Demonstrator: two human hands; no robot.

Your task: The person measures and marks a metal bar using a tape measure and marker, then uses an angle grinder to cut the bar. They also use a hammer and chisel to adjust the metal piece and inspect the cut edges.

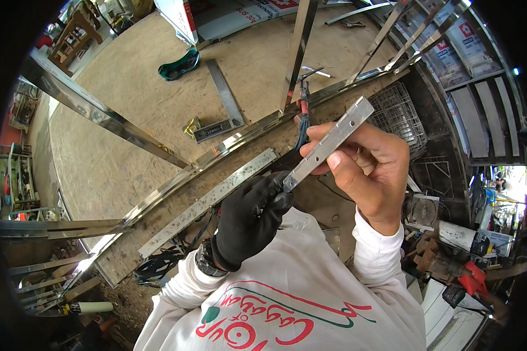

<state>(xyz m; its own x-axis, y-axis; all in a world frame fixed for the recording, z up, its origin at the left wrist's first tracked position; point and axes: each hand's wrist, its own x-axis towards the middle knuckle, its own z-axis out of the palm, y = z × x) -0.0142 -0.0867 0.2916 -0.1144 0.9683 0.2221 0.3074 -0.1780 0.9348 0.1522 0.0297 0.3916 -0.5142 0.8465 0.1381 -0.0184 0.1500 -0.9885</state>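
Observation:
A long silvery metal hinge (332, 142), with small holes along its leaf and knuckles down one edge, is held at a slant in front of my chest. My left hand (255, 215), in a black glove, pinches its lower end. Bare fingers of my right hand (376, 169) grip it around the middle and upper part, thumb on the near side. Just beyond the hinge lies a red-and-black torch-like tool (304, 103) with a dark cable, resting across a shiny metal frame (240, 138). A speckled flat metal strip (208, 202) lies left of my gloved hand.
Upright shiny square tubes (301, 50) rise from the frame. On the worktop lie a metal square (225, 93), teal-rimmed goggles (179, 65) and a small yellow-and-black item (191, 127). A wire basket (401, 114) sits to the right. Tools and scraps crowd the lower right.

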